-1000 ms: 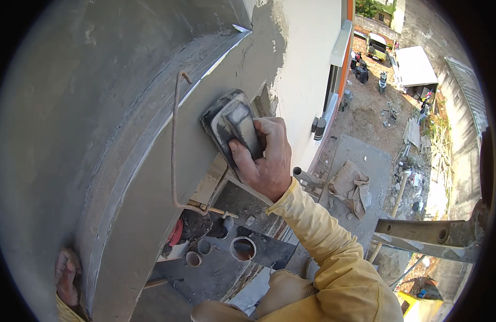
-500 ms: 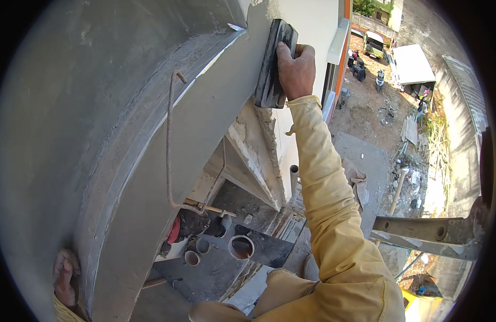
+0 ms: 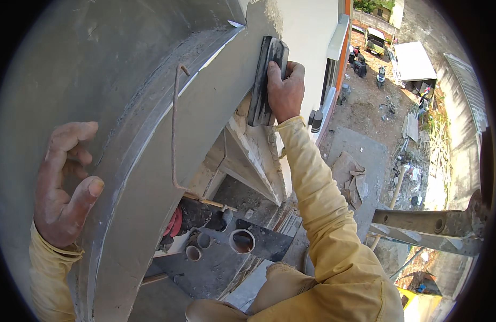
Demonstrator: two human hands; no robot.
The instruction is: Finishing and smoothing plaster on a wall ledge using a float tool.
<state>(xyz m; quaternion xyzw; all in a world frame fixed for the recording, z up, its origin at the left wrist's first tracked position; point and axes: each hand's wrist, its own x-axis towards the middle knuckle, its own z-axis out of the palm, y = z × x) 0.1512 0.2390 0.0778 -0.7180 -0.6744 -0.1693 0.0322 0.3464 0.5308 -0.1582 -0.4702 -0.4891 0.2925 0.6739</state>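
Note:
My right hand [image 3: 286, 90] grips a dark plastering float [image 3: 261, 86] with its fingers closed round the handle. The float lies against the smooth grey plastered face [image 3: 205, 115] of a curved ledge, near its far end beside the white wall. My left hand [image 3: 65, 182] is raised at the left over the ledge's inner side, thumb and fingers apart and curled a little, holding nothing. A pale edging strip [image 3: 131, 167] runs along the ledge's curved rim. Between my hands a bent metal rod [image 3: 174, 129] hangs in front of the plastered face.
Far below, several buckets [image 3: 241, 241] stand on the lower floor by a person in dark clothes [image 3: 195, 213]. A metal beam [image 3: 420, 221] juts in at the right. Rough concrete edges [image 3: 253, 155] lie beneath the float. A yard holds a parked vehicle [image 3: 374, 42].
The float in my right hand has moved down and slightly left along the plastered face. My left hand has risen from the lower left corner, its fingers now apart.

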